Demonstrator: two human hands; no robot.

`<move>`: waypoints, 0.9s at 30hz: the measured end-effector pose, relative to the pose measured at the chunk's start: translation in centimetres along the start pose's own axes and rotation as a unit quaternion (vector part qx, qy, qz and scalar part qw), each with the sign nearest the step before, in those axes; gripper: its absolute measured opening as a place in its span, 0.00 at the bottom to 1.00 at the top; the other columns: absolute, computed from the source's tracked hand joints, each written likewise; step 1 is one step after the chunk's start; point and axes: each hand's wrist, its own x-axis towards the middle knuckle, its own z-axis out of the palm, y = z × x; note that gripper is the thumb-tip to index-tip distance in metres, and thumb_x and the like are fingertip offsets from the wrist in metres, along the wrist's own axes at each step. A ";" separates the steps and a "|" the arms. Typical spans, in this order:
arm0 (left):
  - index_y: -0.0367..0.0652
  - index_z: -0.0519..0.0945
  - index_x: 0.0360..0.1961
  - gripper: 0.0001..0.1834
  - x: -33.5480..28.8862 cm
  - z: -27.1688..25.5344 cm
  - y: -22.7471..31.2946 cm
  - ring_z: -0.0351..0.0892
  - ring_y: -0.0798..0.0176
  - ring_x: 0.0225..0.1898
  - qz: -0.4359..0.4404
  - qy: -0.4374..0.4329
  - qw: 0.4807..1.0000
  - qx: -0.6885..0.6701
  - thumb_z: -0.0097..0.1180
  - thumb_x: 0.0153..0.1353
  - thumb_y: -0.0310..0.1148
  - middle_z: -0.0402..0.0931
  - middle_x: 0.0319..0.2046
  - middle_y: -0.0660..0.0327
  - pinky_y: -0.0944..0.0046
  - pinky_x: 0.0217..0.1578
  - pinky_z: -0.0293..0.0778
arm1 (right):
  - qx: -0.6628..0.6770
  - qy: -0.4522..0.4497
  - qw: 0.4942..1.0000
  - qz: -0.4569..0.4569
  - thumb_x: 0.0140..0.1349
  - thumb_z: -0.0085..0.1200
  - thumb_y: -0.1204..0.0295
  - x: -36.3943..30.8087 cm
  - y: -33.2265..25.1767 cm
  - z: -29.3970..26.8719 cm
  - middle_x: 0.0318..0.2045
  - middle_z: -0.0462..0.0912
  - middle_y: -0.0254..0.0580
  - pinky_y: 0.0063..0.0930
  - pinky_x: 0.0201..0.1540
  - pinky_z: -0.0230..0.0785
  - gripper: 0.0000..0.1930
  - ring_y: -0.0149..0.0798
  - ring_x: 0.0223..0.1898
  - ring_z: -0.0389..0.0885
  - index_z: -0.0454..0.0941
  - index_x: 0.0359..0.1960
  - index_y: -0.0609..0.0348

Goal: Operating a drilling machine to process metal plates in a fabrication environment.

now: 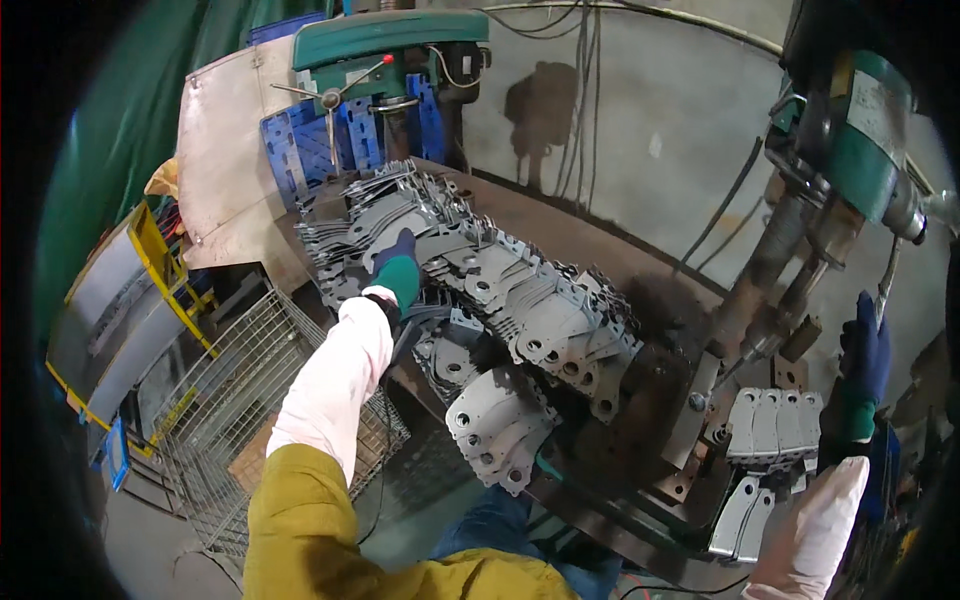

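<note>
My left hand (397, 275), in a blue and green glove, reaches over the stacked grey metal plates (395, 222) at the back left of the bench. Its visible finger is stretched out over the plates; the other fingers are partly hidden. At the far right, my right hand (864, 350), gloved alike, is closed around the lower end of a feed lever (888, 275) on the green drill press (872, 135). Below the press's spindle is a steel fixture (690, 412). More plates with holes (775, 425) stand in a row left of my right forearm.
Stacks of plates (560, 320) run along the bench (660, 265), some overhanging its front edge (500, 425). A second drill press (385, 50) stands at the back left. A wire basket (235, 400) and a yellow-framed rack (135, 300) stand left. Cables hang on the wall.
</note>
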 end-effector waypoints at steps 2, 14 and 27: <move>0.42 0.77 0.57 0.29 -1.1 0.1 1.6 0.79 0.36 0.56 -0.016 0.025 0.992 0.121 0.37 0.76 0.54 0.77 0.54 0.32 0.45 0.52 0.74 | -0.024 0.006 1.000 -0.013 0.66 0.61 0.46 0.1 0.2 -0.3 0.29 0.77 0.32 0.21 0.32 0.65 0.27 0.26 0.28 0.74 0.81 0.55 0.55; 0.50 0.89 0.37 0.26 0.5 0.3 -2.4 0.84 0.54 0.41 0.286 -0.109 0.652 0.694 0.50 0.65 0.60 0.86 0.37 0.61 0.39 0.44 0.72 | -0.341 -0.068 0.936 -0.056 0.68 0.60 0.55 -7.1 4.6 -8.7 0.53 0.85 0.49 0.36 0.56 0.73 0.32 0.39 0.51 0.83 0.70 0.69 0.60; 0.40 0.69 0.67 0.25 -10.0 -6.0 4.0 0.77 0.54 0.58 0.248 -0.018 0.917 -0.312 0.42 0.74 0.39 0.69 0.63 0.56 0.54 0.60 0.72 | -0.544 -0.206 0.811 0.065 0.58 0.60 0.39 -20.2 10.8 -13.0 0.51 0.82 0.61 0.51 0.56 0.73 0.45 0.62 0.52 0.81 0.66 0.70 0.55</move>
